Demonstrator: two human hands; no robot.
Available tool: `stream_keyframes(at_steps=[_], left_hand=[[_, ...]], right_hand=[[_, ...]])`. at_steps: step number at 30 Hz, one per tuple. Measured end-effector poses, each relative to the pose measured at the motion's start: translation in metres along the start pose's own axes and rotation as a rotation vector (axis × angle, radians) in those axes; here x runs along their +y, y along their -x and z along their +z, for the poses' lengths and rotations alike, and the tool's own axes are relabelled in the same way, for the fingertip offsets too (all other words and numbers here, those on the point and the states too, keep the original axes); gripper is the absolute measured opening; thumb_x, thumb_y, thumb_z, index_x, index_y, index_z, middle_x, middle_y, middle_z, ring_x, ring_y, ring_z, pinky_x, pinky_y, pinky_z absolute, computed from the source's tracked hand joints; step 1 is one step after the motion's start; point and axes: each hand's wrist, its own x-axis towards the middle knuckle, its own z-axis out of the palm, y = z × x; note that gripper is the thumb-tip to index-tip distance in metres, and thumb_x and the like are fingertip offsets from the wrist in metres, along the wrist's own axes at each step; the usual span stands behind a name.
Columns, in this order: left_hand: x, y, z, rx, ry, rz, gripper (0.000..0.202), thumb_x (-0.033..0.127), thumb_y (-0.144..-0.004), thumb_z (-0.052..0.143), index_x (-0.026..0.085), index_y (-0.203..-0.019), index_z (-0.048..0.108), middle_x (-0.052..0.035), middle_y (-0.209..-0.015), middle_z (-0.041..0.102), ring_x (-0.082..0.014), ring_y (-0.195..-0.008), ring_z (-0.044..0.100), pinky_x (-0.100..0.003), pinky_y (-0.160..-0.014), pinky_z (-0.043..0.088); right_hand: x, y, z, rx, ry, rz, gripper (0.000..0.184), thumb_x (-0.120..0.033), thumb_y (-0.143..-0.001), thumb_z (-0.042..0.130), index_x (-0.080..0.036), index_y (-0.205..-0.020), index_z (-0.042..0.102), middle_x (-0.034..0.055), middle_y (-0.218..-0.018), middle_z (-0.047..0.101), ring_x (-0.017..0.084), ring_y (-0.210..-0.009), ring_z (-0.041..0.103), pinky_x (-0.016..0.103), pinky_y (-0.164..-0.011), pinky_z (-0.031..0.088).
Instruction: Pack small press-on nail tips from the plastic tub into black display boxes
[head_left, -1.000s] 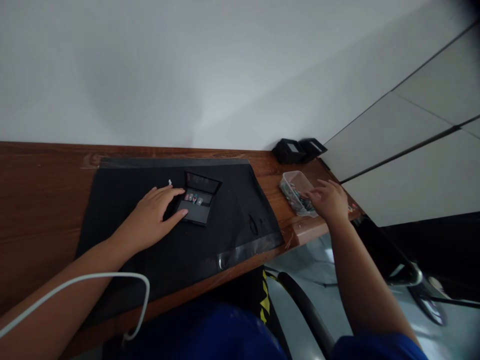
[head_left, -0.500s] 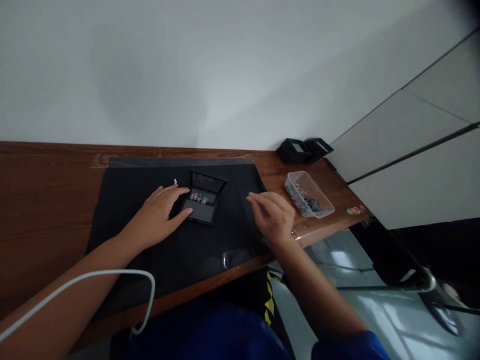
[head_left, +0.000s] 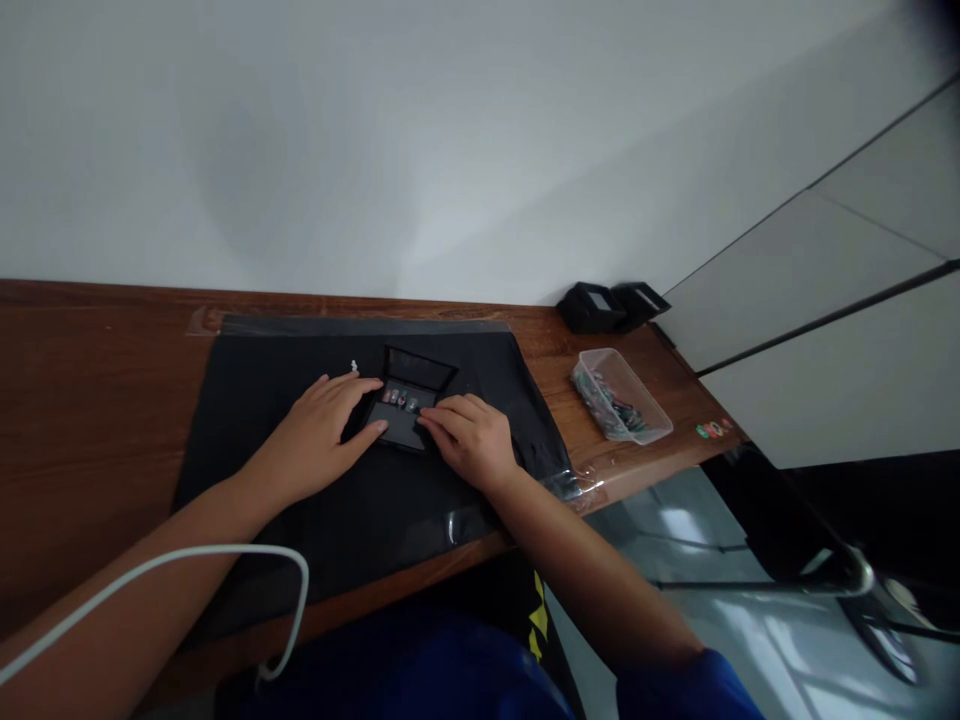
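Observation:
A small black case lies on the black mat with its lid raised. Across its slot sits a row of several small, shiny decorated pieces that look like false nails. My left hand steadies the case at its left side, thumb on the front panel and index finger by the back left corner. From the right, my right hand reaches the case's right end, thumb and fingertips pinched together beside the row. Whatever is between those fingertips is too small to make out.
A clear plastic tub of small packets stands to the right. Black boxes sit against the wall behind it. A white bit lies on the mat. A white cable crosses my left forearm.
My right hand has moved left, from beside the tub to the right end of the case, still pinched. My left hand has stayed on the case.

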Motion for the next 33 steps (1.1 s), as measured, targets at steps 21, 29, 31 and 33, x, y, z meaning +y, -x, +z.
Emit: stream_keyframes(at_steps=[21, 29, 31, 33], left_hand=[[0.003, 0.001, -0.005, -0.020, 0.012, -0.013, 0.073, 0.073, -0.104, 0.050, 0.022, -0.154, 0.061, -0.0148, -0.159, 0.068, -0.0398, -0.160, 0.051, -0.065, -0.140, 0.029], [0.003, 0.001, -0.005, -0.011, 0.016, -0.010, 0.070, 0.073, -0.104, 0.050, 0.023, -0.151, 0.062, -0.0143, -0.157, 0.070, -0.0399, -0.158, 0.054, -0.066, -0.139, 0.030], [0.003, 0.002, -0.005, -0.002, 0.018, -0.012, 0.070, 0.074, -0.104, 0.050, 0.024, -0.151, 0.062, -0.0140, -0.156, 0.071, -0.0399, -0.157, 0.055, -0.066, -0.138, 0.030], [0.004, 0.002, -0.005, 0.012, 0.021, -0.018, 0.072, 0.075, -0.103, 0.050, 0.023, -0.150, 0.063, -0.0150, -0.154, 0.071, -0.0405, -0.157, 0.055, -0.066, -0.138, 0.031]], right_hand=[[0.002, 0.005, -0.003, 0.128, -0.599, 0.435, 0.018, -0.042, -0.102, 0.079, -0.025, -0.100, 0.085, 0.0045, -0.091, 0.089, 0.019, -0.073, 0.086, 0.026, -0.067, 0.069], [-0.007, 0.005, -0.012, 0.270, -0.442, 0.289, 0.019, -0.041, -0.101, 0.081, -0.026, -0.091, 0.083, 0.0030, -0.082, 0.087, 0.019, -0.069, 0.084, 0.028, -0.066, 0.070], [-0.009, 0.005, -0.014, 0.286, -0.400, 0.212, 0.016, -0.040, -0.101, 0.081, -0.028, -0.090, 0.083, 0.0015, -0.081, 0.087, 0.019, -0.067, 0.084, 0.029, -0.064, 0.070], [-0.010, 0.005, -0.016, 0.321, -0.398, 0.127, 0.010, -0.033, -0.102, 0.080, -0.029, -0.093, 0.083, 0.0005, -0.085, 0.088, 0.020, -0.073, 0.086, 0.030, -0.068, 0.072]])
